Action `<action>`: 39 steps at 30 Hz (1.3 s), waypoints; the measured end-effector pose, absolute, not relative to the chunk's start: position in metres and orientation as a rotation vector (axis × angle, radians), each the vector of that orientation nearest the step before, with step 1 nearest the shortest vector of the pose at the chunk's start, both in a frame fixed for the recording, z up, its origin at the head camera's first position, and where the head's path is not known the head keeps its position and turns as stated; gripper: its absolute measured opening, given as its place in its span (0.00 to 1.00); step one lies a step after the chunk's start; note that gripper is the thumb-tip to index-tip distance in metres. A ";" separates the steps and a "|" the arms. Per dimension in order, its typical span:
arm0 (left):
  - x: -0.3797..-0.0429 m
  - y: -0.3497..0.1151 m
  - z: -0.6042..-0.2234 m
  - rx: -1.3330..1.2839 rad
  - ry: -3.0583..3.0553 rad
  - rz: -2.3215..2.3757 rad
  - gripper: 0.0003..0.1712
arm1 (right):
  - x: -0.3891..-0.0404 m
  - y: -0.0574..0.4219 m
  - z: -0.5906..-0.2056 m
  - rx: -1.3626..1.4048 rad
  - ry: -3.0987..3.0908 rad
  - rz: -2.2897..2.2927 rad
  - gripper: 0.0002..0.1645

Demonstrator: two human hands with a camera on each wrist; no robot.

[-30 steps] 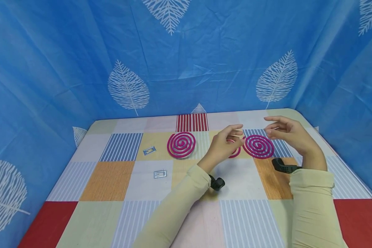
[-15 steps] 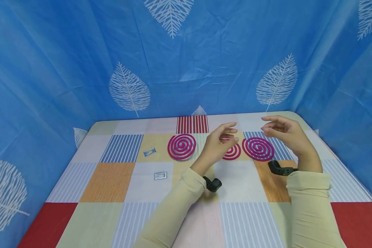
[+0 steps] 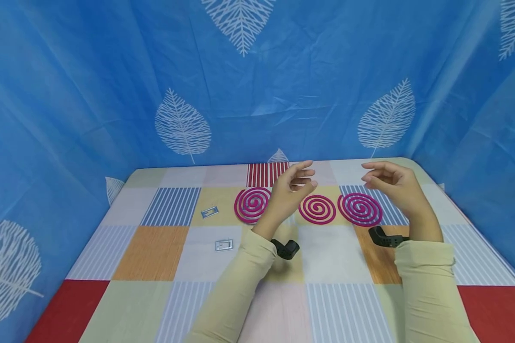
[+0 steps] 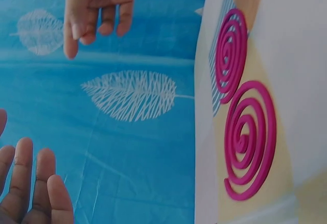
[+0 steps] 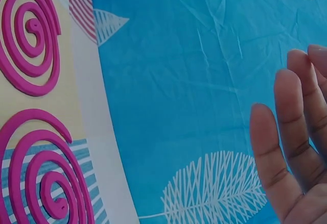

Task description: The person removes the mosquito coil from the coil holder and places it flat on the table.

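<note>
Three magenta spiral coils, shaped like mosquito coils, lie flat in a row toward the back of the table. The left coil [image 3: 243,206] is partly hidden by my left hand [image 3: 288,190], which hovers in the air with loosely bent fingers and nothing in them. The middle coil [image 3: 317,209] shows whole between my hands, close beside the right coil [image 3: 360,209]. Above and beyond that right coil hangs my right hand [image 3: 392,186], fingers relaxed and holding nothing. The left wrist view also catches the right hand [image 4: 102,9] in the air, palm showing.
Two small flat metal pieces, possibly coil stands, lie to the left: one metal piece [image 3: 210,212] farther back, the other metal piece [image 3: 224,245] nearer. A patchwork cloth [image 3: 141,305] covers the table. Blue leaf-print curtains [image 3: 257,119] enclose its back and sides.
My left hand has moved left, uncovering the middle coil and now overlapping the left one. The right hand has barely shifted. Coils and metal pieces stay where they were.
</note>
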State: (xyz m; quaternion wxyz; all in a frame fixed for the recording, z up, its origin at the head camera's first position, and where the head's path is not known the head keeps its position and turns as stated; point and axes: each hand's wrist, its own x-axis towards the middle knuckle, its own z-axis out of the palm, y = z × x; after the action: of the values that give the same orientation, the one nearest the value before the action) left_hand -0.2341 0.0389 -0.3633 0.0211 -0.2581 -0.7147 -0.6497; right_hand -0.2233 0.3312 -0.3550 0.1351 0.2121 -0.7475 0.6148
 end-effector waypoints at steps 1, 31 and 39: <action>-0.234 0.037 -0.362 -0.799 -2.217 -2.012 0.31 | -0.223 0.331 -0.355 0.613 -2.159 1.783 0.25; -0.242 -0.020 -0.347 -0.811 -2.351 -1.942 0.32 | -0.223 0.299 -0.356 0.600 -2.228 1.539 0.26; -0.241 -0.031 -0.340 -0.830 -2.398 -1.906 0.31 | -0.225 0.293 -0.355 0.584 -2.300 1.485 0.25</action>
State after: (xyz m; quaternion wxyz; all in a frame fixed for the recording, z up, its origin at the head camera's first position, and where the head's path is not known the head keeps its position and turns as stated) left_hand -0.2411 -0.0308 -0.3404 -0.0162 -0.2614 -0.7555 -0.6005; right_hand -0.2245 0.2925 -0.3550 0.1704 0.2055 -0.8097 0.5226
